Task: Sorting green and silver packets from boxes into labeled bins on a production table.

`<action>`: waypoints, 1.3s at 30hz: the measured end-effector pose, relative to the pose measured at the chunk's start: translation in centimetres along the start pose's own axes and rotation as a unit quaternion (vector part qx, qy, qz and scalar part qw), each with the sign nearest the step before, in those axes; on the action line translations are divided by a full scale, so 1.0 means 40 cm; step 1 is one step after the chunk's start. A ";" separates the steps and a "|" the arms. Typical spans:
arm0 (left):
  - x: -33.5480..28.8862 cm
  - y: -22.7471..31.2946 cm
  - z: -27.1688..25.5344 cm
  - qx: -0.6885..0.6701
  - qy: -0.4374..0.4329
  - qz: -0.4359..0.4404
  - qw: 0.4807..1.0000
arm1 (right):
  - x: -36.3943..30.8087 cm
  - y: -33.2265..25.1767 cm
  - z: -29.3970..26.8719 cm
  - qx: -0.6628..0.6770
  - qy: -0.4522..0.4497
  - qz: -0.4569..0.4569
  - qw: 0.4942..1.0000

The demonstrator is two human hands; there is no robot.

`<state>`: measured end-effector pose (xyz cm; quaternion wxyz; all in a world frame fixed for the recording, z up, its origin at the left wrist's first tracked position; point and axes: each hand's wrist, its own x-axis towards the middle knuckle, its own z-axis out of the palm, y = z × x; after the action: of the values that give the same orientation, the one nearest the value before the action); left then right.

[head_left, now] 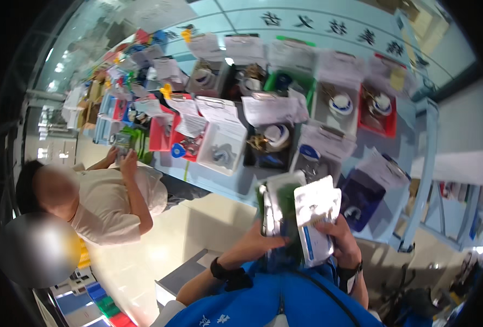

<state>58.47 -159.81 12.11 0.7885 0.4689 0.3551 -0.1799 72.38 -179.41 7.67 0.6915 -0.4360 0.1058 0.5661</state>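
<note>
In front of my body, my left hand [264,240] is closed round a stack of flat packets [278,204], some silvery and some dark green. Close beside it, my right hand [339,234] grips glossy white packets [319,242], whose upper faces are washed out by glare. The two bundles stand upright and nearly touch. Just beyond them, at the table's near edge, are a grey bin [325,163] with a blue-and-white roll in it and a dark blue bin [364,199] with a paper sheet on a clipboard.
A light blue table [219,185] carries rows of coloured bins with clipboards, among them a white bin [219,150], a black bin [266,147] and a red bin [383,111]. At left, a person [116,201] in a light shirt holds a small object. A grey box [184,275] stands below.
</note>
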 end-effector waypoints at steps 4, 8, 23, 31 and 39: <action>-0.007 0.020 -0.016 0.022 -0.013 0.077 0.997 | 0.032 0.012 0.028 -0.041 -0.022 0.015 0.999; -0.009 -0.001 -0.058 -0.025 -0.029 0.097 0.995 | 0.052 0.015 0.076 -0.056 -0.017 0.023 0.998; -0.056 0.098 -0.346 -0.001 -0.021 0.000 1.000 | 0.151 0.105 0.262 0.034 0.024 -0.028 0.999; -0.037 0.110 -0.483 0.064 -0.123 0.107 0.985 | 0.219 0.150 0.411 -0.080 0.074 -0.043 0.993; -0.054 0.131 -0.550 0.047 -0.158 0.143 0.976 | 0.239 0.207 0.504 -0.043 0.102 -0.080 0.991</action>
<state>51.62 -138.25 10.13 0.8294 0.5167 0.1463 -0.1538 61.35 -158.40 9.60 0.7012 -0.5275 0.1161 0.4654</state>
